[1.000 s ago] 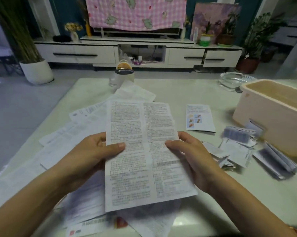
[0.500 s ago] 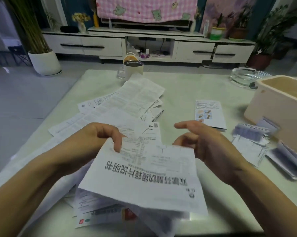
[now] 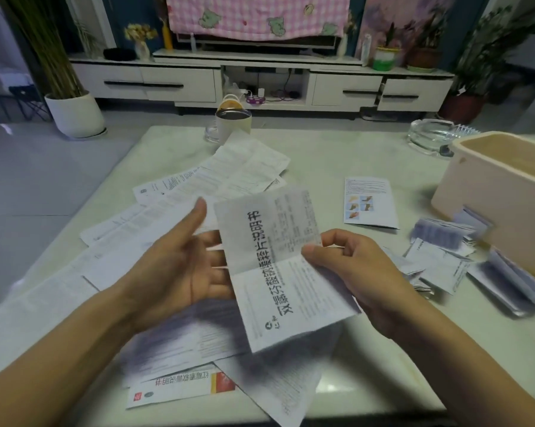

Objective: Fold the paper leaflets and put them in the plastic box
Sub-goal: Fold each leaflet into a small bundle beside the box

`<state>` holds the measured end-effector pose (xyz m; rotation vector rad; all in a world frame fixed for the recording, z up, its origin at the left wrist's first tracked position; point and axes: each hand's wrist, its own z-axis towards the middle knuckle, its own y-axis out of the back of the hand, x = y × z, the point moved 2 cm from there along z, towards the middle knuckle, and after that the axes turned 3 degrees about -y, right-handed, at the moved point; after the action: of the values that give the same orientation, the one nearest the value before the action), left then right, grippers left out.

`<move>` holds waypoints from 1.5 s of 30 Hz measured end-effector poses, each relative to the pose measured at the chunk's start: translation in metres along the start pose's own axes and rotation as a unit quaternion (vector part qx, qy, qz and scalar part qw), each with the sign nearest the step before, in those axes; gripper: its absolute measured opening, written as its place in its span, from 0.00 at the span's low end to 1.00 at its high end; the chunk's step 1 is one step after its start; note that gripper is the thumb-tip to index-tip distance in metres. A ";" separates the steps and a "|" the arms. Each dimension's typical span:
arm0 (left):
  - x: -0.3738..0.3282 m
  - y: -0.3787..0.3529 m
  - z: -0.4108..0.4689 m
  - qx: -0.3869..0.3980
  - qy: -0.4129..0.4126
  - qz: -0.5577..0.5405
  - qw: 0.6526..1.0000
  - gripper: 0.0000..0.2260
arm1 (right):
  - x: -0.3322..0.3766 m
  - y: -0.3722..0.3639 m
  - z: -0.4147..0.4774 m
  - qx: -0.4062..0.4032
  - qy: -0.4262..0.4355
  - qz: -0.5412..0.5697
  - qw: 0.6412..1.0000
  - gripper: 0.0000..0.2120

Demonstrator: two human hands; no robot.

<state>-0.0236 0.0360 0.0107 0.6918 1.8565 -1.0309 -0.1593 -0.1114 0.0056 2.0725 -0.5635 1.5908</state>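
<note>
I hold a white leaflet [image 3: 278, 263] with large black characters upright above the table. My right hand [image 3: 355, 272] pinches its right edge between thumb and fingers. My left hand [image 3: 183, 263] is palm up with straight fingers behind the sheet's left edge. Several unfolded leaflets [image 3: 198, 192] lie spread on the table's left half and under my arms. Several folded leaflets [image 3: 445, 251] lie in a heap at the right, beside the pale pink plastic box [image 3: 482, 192], which stands at the table's right edge.
A small illustrated leaflet [image 3: 369, 201] lies flat between the papers and the box. A white cup [image 3: 232, 123] stands at the table's far edge, and a glass ashtray [image 3: 432, 137] sits behind the box. A leaflet with a red patch [image 3: 179, 388] lies near the front edge.
The leaflet has been turned over from its small-print side to the side with large characters, then rotated upright. My left hand has let go and opened; my right hand now pinches the edge.
</note>
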 end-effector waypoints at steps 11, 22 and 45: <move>0.014 -0.013 -0.002 -0.100 -0.044 0.190 0.976 0.09 | -0.002 0.001 0.000 0.043 -0.025 0.038 0.998 0.10; 0.015 -0.012 -0.005 -0.040 -0.025 0.267 0.963 0.11 | 0.002 -0.008 -0.008 0.090 0.072 -0.080 0.990 0.21; 0.018 -0.013 -0.005 -0.146 -0.123 0.213 0.958 0.21 | -0.019 -0.033 -0.012 0.136 -0.027 -0.005 0.990 0.04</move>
<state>-0.0437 0.0347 0.0013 0.7084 1.5125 -0.5215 -0.1542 -0.0774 -0.0143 2.3166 -0.3704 1.6888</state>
